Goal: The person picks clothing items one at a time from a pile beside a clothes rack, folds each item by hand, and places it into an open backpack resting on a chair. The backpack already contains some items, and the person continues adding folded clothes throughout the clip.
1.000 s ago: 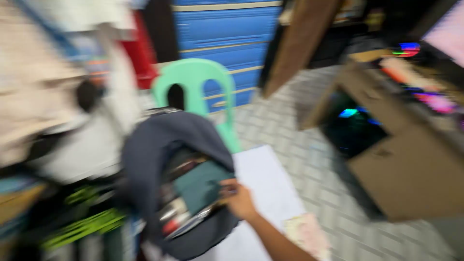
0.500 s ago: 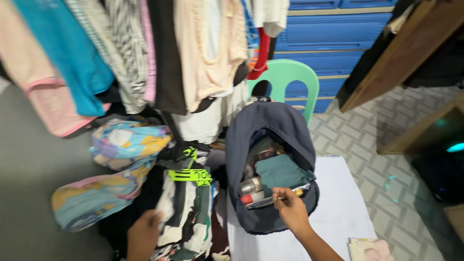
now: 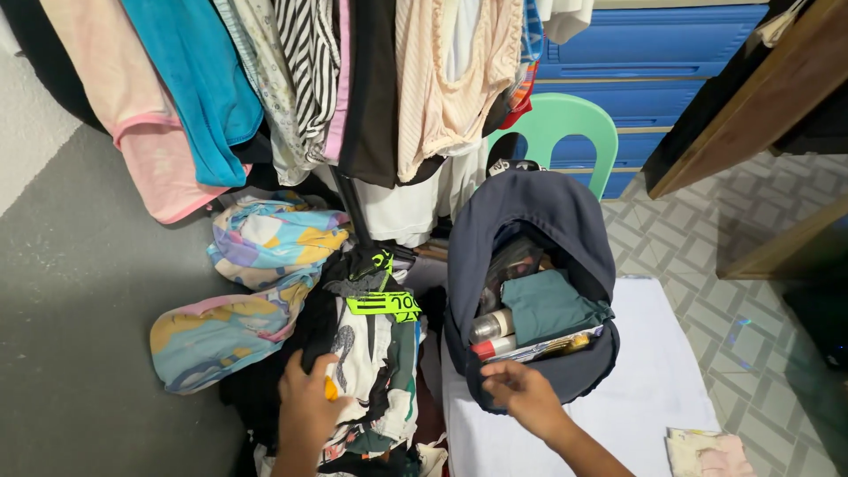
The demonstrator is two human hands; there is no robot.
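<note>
Starting at the left, I see hanging clothes (image 3: 291, 88) crowding the top of the view – pink, blue, striped and black pieces draped over a heap below. Under them lies a pastel patterned bundle (image 3: 238, 291), just beside a pile of dark printed garments (image 3: 371, 371) with a neon green tag (image 3: 385, 304) on top. My left hand (image 3: 311, 406) rests on that pile, fingers spread flat over the cloth; something small and orange shows at the fingers, but I cannot tell whether the grip closes on it.

Further right, the navy backpack (image 3: 530, 221) stands open on a white surface (image 3: 654, 389). Inside it I see 2 cylindrical containers (image 3: 491, 334), a folded teal cloth (image 3: 552, 305) and a flat item at the front. My right hand (image 3: 523, 396) sits at the bag's front rim, fingers loosely curled on the fabric – nothing else in its grip.

As I judge it, the bag looks largely filled, while the pile remains unsorted.

A green plastic chair (image 3: 565, 132) stands behind the bag, blue drawers (image 3: 654, 53) beyond it, and a small folded cloth (image 3: 707, 452) lies at the far right.
</note>
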